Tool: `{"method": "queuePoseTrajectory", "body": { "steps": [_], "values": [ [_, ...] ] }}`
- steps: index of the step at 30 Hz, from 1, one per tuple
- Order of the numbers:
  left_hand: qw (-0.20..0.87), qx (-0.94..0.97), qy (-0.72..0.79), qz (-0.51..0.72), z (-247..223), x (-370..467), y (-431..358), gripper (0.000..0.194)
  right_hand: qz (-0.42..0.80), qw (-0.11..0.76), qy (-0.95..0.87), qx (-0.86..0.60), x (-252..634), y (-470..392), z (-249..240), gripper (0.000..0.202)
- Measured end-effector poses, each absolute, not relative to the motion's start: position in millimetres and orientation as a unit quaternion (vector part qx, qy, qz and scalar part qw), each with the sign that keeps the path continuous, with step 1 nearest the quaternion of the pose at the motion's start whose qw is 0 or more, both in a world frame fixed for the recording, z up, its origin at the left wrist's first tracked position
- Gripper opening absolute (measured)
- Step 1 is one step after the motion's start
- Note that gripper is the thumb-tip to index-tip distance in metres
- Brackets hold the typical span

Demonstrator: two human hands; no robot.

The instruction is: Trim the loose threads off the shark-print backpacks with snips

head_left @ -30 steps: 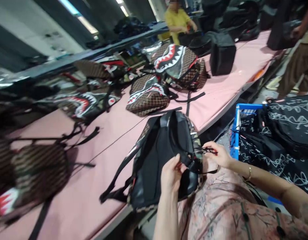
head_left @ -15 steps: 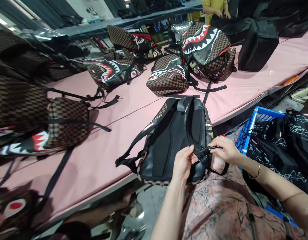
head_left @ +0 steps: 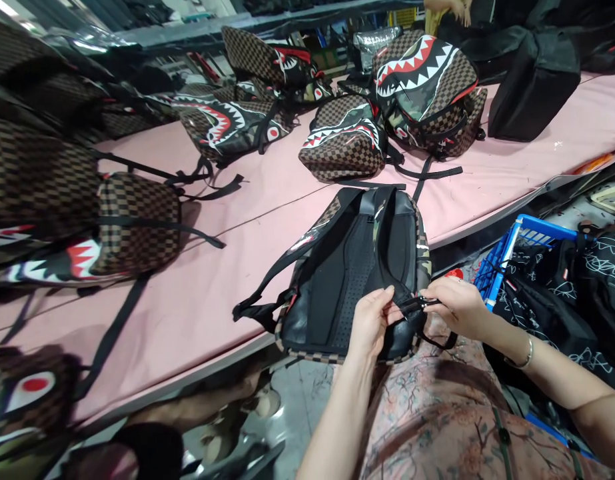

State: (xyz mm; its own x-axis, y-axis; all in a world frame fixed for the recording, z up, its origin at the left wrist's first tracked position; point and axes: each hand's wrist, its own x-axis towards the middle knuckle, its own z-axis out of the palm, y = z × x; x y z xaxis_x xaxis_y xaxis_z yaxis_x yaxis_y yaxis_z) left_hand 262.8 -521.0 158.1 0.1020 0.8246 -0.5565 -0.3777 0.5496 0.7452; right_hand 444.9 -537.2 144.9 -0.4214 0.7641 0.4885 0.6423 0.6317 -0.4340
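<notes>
A backpack (head_left: 314, 303) with checkered edging lies on the pink-covered table, its black padded back facing up and its bottom toward me. My left hand (head_left: 371, 321) pinches the lower part of the right shoulder strap (head_left: 387, 263), thumb on top. Beside it, my right hand (head_left: 454, 307) is closed around a slim black tool (head_left: 421, 303) with shiny spots, whose exact kind I cannot make out. The tool points left and meets the strap near the left fingertips. A loose strap end (head_left: 444, 343) hangs below my right hand.
Several checkered backpacks with shark mouths (head_left: 344, 140) lie across the pink table (head_left: 227, 293). Black bags (head_left: 534, 87) stand at the back right, near another person's hand (head_left: 460, 10). On my right, a blue crate (head_left: 507, 257) holds black bags with white scribbles. Another person's arm (head_left: 187, 407) shows at lower left.
My view has shifted slightly, so the far person shows less. Both hands stay at the strap; the tool in my right hand sits slightly lower against it.
</notes>
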Motion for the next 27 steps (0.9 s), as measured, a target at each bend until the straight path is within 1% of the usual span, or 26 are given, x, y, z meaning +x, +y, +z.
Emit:
{"method": "queuePoseTrajectory", "body": {
  "steps": [2, 5, 8, 11, 13, 16, 18, 20, 21, 23, 24, 25, 26, 27],
  "values": [
    [0.709, 0.212, 0.521, 0.425, 157.7, 262.1, -521.0, 0.032, 0.081, 0.336, -0.836, -0.425, 444.9, -537.2, 144.4, 0.022],
    [0.711, 0.205, 0.518, 0.429, 155.7, 260.8, -520.5, 0.034, 0.102, 0.389, -0.814, -0.419, 445.5, -536.8, 143.7, 0.019],
    [0.719, 0.199, 0.506, 0.433, 153.6, 260.6, -519.9, 0.035, 0.15, 0.429, -0.79, -0.413, 444.8, -534.0, 144.2, 0.015],
    [0.718, 0.187, 0.506, 0.439, 152.9, 260.2, -519.5, 0.035, 0.197, 0.417, -0.787, -0.409, 444.1, -529.8, 145.9, 0.013],
    [0.712, 0.181, 0.511, 0.446, 153.5, 259.0, -519.7, 0.034, 0.234, 0.426, -0.764, -0.424, 445.0, -529.0, 145.8, 0.012],
    [0.697, 0.179, 0.52, 0.46, 155.4, 256.0, -520.0, 0.033, 0.324, 0.438, -0.698, -0.465, 446.6, -536.5, 138.4, 0.014],
    [0.682, 0.177, 0.531, 0.47, 156.6, 254.4, -519.8, 0.034, 0.383, 0.414, -0.68, -0.468, 445.3, -548.6, 127.2, 0.021],
    [0.667, 0.177, 0.542, 0.479, 156.8, 254.0, -519.1, 0.035, 0.398, 0.372, -0.697, -0.466, 440.9, -564.5, 113.5, 0.024],
    [0.662, 0.181, 0.546, 0.481, 156.4, 254.1, -519.0, 0.036, 0.39, 0.347, -0.71, -0.473, 438.0, -572.5, 107.4, 0.021],
    [0.649, 0.208, 0.555, 0.477, 154.8, 254.4, -520.8, 0.037, 0.385, 0.309, -0.716, -0.494, 432.0, -585.3, 100.1, 0.008],
    [0.63, 0.237, 0.564, 0.478, 153.7, 254.3, -523.2, 0.038, 0.404, 0.303, -0.702, -0.502, 429.6, -589.0, 99.8, 0.003],
    [0.593, 0.283, 0.577, 0.485, 152.5, 254.0, -527.2, 0.038, 0.443, 0.307, -0.673, -0.506, 427.9, -590.6, 101.9, 0.011],
    [0.531, 0.346, 0.592, 0.498, 151.2, 253.4, -532.7, 0.038, 0.497, 0.321, -0.629, -0.504, 426.9, -589.9, 106.3, 0.02],
    [0.447, 0.427, 0.6, 0.507, 150.0, 252.6, -539.5, 0.038, 0.559, 0.341, -0.568, -0.498, 426.5, -587.2, 112.5, 0.027]
  ]
}}
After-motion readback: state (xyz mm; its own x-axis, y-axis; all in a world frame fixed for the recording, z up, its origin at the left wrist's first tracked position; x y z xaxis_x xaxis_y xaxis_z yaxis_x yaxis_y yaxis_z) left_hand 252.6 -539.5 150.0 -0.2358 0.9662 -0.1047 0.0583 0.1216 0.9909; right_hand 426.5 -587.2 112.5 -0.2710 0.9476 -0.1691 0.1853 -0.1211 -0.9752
